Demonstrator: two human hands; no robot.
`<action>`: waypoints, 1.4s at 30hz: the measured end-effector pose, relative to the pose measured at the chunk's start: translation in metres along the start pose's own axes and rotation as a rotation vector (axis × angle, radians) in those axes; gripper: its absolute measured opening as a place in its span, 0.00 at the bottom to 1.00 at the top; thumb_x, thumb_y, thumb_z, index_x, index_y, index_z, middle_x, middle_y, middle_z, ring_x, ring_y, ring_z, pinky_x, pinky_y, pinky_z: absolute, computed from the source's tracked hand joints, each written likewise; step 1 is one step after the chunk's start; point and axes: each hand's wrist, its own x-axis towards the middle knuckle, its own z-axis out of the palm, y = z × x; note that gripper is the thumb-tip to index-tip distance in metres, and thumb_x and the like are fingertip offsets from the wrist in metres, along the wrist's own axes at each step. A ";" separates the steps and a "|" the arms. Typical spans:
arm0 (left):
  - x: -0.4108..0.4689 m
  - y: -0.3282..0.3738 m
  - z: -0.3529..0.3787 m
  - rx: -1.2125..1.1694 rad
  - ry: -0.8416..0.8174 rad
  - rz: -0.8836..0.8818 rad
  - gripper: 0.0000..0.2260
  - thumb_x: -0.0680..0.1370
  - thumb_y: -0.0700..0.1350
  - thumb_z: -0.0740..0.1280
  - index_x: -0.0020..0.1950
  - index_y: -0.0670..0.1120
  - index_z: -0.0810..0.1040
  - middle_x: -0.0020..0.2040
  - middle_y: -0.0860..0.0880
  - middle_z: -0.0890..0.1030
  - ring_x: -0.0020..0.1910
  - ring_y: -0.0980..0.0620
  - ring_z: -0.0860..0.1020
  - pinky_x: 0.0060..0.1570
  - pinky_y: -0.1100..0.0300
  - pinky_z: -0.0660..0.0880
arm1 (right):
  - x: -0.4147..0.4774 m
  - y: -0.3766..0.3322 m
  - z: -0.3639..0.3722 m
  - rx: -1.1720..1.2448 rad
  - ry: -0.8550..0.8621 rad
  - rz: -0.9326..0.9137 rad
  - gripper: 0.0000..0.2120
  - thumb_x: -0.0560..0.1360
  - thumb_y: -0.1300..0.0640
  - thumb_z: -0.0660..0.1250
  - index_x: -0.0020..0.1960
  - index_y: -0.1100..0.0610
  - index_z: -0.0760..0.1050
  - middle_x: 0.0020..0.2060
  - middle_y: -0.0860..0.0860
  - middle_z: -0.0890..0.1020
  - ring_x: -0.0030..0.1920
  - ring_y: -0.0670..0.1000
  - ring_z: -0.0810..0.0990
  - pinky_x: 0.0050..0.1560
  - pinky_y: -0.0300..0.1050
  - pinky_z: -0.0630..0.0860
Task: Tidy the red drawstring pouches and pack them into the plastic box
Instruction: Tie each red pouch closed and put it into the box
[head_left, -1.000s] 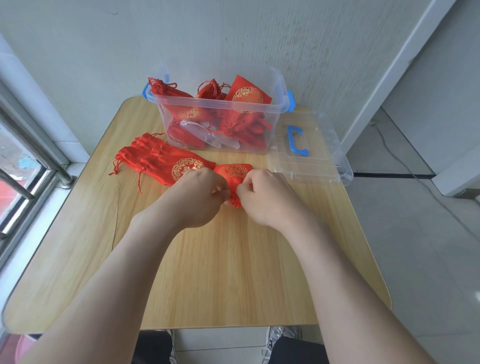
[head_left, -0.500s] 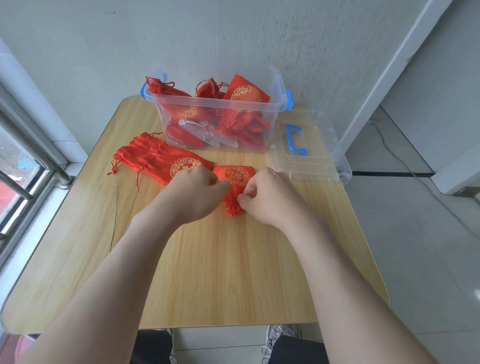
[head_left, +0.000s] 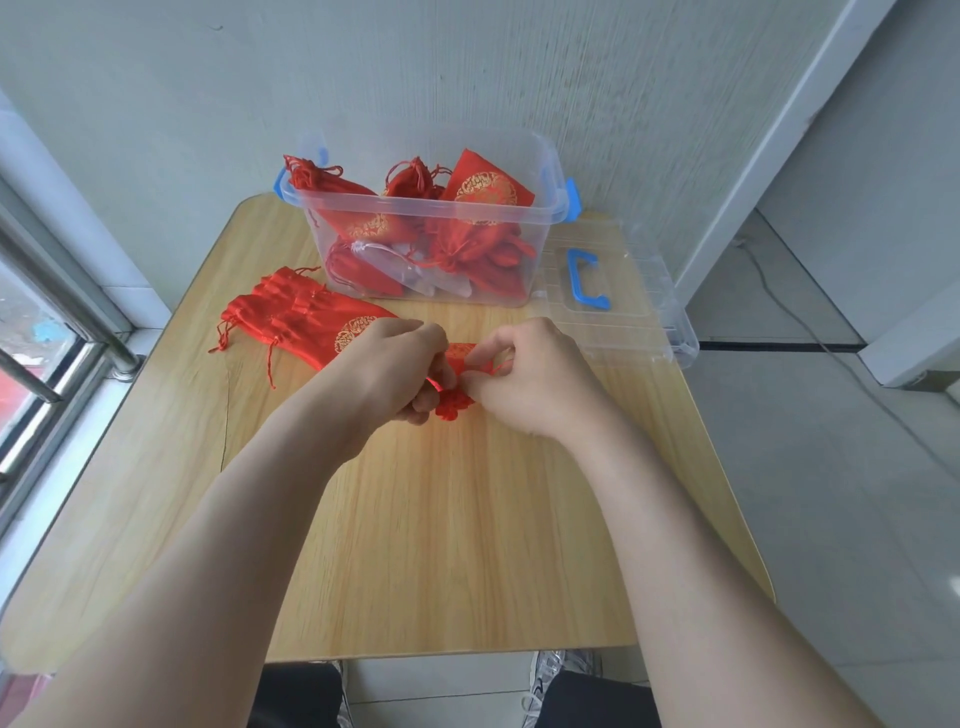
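Observation:
A small red drawstring pouch (head_left: 457, 402) with gold print lies on the wooden table (head_left: 447, 519) between my hands. My left hand (head_left: 395, 364) pinches its gathered neck from the left. My right hand (head_left: 530, 374) pinches it from the right, fingers curled; most of the pouch is hidden under them. To the left lies a flat stack of red pouches (head_left: 296, 317) with cords trailing. Behind stands the clear plastic box (head_left: 540, 218) with blue latches, holding several loose red pouches (head_left: 467, 244).
The box's clear lid (head_left: 623, 312) with a blue handle lies at the table's right edge, beside the box. A wall runs close behind the table. A window rail (head_left: 67, 312) is at the left. Tiled floor lies to the right.
Both hands have shifted slightly toward me on the pouch, and its neck now bunches below my fingers. The stack and the box have not moved.

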 end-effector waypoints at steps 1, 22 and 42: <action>0.000 -0.001 0.001 0.007 -0.010 -0.001 0.11 0.83 0.40 0.60 0.43 0.39 0.76 0.40 0.39 0.77 0.29 0.48 0.70 0.33 0.55 0.69 | 0.000 0.000 0.001 0.043 0.022 -0.003 0.02 0.77 0.51 0.74 0.48 0.47 0.85 0.42 0.46 0.85 0.42 0.46 0.84 0.35 0.34 0.77; -0.007 0.003 0.004 0.190 -0.038 0.186 0.16 0.87 0.47 0.57 0.45 0.41 0.75 0.36 0.48 0.78 0.27 0.54 0.71 0.34 0.56 0.69 | -0.005 -0.011 -0.006 0.423 -0.097 -0.032 0.11 0.77 0.60 0.68 0.41 0.62 0.85 0.36 0.58 0.88 0.40 0.57 0.89 0.56 0.54 0.85; -0.006 -0.004 -0.006 0.092 -0.023 0.186 0.05 0.79 0.39 0.75 0.45 0.42 0.89 0.37 0.43 0.85 0.37 0.50 0.83 0.42 0.55 0.86 | 0.002 -0.009 -0.002 0.303 -0.020 0.082 0.09 0.78 0.53 0.63 0.40 0.54 0.72 0.32 0.51 0.68 0.33 0.53 0.68 0.38 0.50 0.71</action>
